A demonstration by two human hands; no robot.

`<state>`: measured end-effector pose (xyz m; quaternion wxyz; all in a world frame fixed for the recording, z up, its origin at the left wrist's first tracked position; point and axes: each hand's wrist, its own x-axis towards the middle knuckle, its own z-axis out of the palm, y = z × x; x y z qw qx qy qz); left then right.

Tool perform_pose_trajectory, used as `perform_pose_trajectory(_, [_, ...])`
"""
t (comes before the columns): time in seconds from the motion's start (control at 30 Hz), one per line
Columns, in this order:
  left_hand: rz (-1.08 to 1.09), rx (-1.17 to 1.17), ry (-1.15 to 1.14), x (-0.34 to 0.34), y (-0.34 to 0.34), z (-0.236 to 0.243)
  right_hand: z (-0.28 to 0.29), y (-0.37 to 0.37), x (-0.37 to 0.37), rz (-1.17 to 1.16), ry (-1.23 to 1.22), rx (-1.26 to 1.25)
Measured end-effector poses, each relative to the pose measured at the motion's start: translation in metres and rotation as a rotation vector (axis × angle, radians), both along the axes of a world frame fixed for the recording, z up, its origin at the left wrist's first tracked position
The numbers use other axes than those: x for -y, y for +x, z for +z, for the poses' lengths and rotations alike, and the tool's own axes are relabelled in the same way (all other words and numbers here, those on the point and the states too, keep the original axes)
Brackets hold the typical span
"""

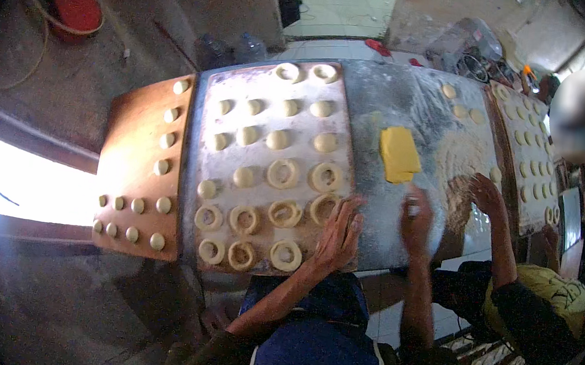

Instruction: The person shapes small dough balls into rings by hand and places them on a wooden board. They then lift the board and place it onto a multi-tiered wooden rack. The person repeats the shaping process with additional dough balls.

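My left hand lies at the right edge of a floured board, fingers stretched out and holding nothing, beside a dough ring. Several more dough rings and round dough balls stand in rows on that board. On the grey worktop lies a smooth yellow slab, perhaps butter or margarine. Just below its near edge is my right hand, blurred, with its fingers curled. Something pale shows at these fingers, too smeared to name.
At the right a co-worker's hand touches scattered flour near small dough pieces. A brown board with dough balls stands at left, and another loaded board at far right. Plastic bottles stand behind the table.
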<state>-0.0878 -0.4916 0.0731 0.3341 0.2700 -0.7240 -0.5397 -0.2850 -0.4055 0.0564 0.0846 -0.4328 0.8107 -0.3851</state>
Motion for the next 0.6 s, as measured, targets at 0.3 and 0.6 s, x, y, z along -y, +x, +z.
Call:
perform_pose_trajectory(0.3, [0.740,0.333,-0.083,0.161,0.157,-0.047,-0.037,0.236,0.172,0.627,-0.040,0.756])
perform_pose_trajectory(0.6, [0.631,0.779,-0.756,0.202,0.262,-0.087,-0.101,0.276,0.245,0.296,0.101,-0.087])
